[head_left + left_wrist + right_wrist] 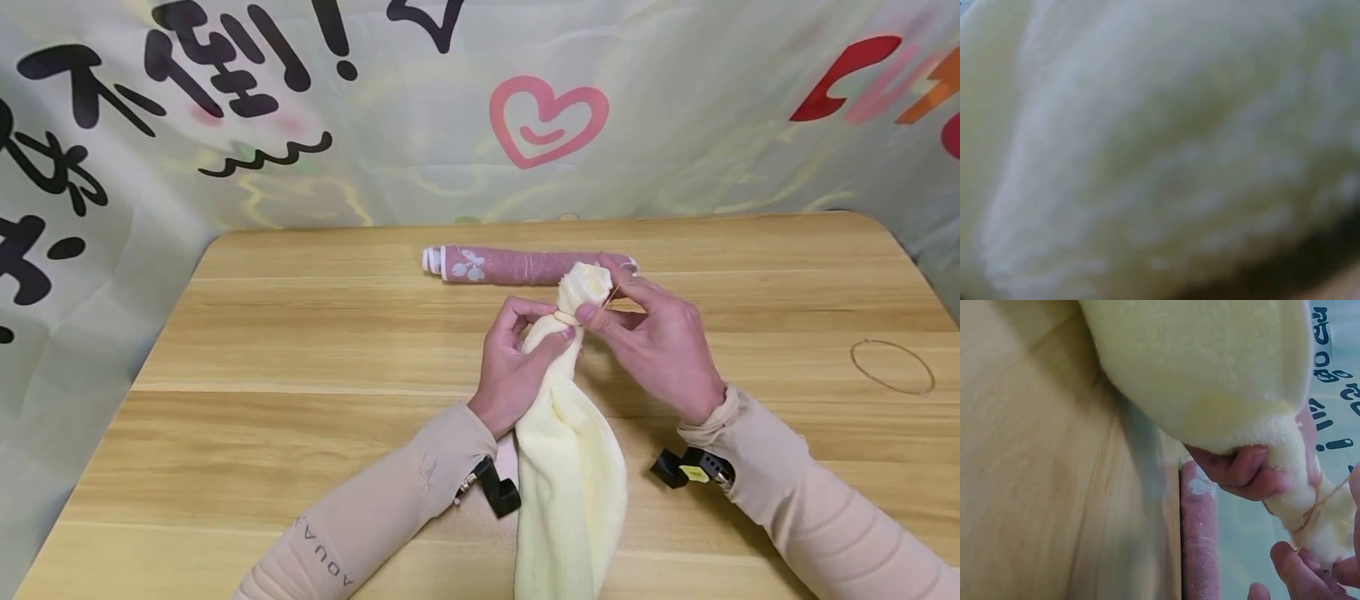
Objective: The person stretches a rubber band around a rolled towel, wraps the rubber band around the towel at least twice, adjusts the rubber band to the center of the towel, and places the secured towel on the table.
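A pale yellow towel is gathered near its upper end into a knob. My left hand grips the gathered neck just below the knob, thumb in front. My right hand pinches a thin elastic band at the knob's right side; in the right wrist view the band crosses the neck and stretches toward the right fingers. Blurred towel folds fill the left wrist view.
Behind the hands a rolled pink-purple cloth lies across the wooden table. A loose thin band lies at the far right. A printed curtain hangs beyond the table's back edge. Some pinkish material shows beside the towel, below my left hand.
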### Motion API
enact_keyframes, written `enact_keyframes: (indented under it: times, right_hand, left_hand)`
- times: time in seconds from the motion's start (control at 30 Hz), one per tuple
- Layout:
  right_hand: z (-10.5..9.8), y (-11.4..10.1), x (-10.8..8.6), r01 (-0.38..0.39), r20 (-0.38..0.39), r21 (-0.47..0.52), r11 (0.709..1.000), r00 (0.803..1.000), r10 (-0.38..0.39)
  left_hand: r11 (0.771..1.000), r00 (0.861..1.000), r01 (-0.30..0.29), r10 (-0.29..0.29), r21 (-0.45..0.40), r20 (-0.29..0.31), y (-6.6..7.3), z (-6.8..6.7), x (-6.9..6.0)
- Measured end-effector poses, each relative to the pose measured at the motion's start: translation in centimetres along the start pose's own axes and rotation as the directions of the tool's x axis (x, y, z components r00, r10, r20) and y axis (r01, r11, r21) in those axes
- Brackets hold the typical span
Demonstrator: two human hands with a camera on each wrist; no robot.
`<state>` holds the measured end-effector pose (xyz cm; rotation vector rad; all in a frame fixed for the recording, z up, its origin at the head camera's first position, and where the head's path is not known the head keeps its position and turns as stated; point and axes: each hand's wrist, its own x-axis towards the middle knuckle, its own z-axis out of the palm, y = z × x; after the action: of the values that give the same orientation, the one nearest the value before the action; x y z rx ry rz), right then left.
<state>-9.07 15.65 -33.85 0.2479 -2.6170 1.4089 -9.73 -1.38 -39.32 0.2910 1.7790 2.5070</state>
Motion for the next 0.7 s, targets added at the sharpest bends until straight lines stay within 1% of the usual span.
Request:
enact_keyframes:
  times: [0.07,0.17,0.33,0.4,0.57,0.63,0.7]
  right_hand:
    - [0.01,0.08,0.05,-0.004,0.008,0.016,1.0,1.0,0.003]
    - [0.0,0.21,0.14,-0.016,0.027,0.067,0.998,1.0,0.015]
    - [-0.21,0.14,0.16,-0.062,0.057,0.132,0.989,0.997,0.055]
    - [-0.3,0.06,0.15,-0.072,0.062,0.154,0.985,0.996,0.063]
    - [-0.45,0.04,0.17,-0.041,0.054,0.194,0.98,0.998,0.031]
    - [-0.5,0.06,0.22,-0.026,0.05,0.196,0.98,0.999,0.016]
    - [-0.56,0.11,0.24,-0.018,0.047,0.178,0.984,0.999,0.009]
  left_hand:
    - [1.0,1.0,0.009,-0.009,-0.005,0.019,0.05,-0.03,-0.09]
    - [1.0,0.999,0.026,-0.025,-0.009,0.045,0.07,-0.08,-0.17]
    - [0.999,0.995,0.047,-0.046,-0.004,0.086,0.06,-0.18,-0.21]
    - [0.998,0.992,0.059,-0.056,-0.018,0.109,0.06,-0.19,-0.24]
    - [0.997,0.987,0.078,-0.075,-0.01,0.142,0.04,-0.1,-0.22]
    - [0.997,0.987,0.074,-0.076,0.017,0.145,0.01,-0.06,-0.18]
    - [0.996,0.988,0.053,-0.062,0.065,0.144,-0.02,-0.07,-0.12]
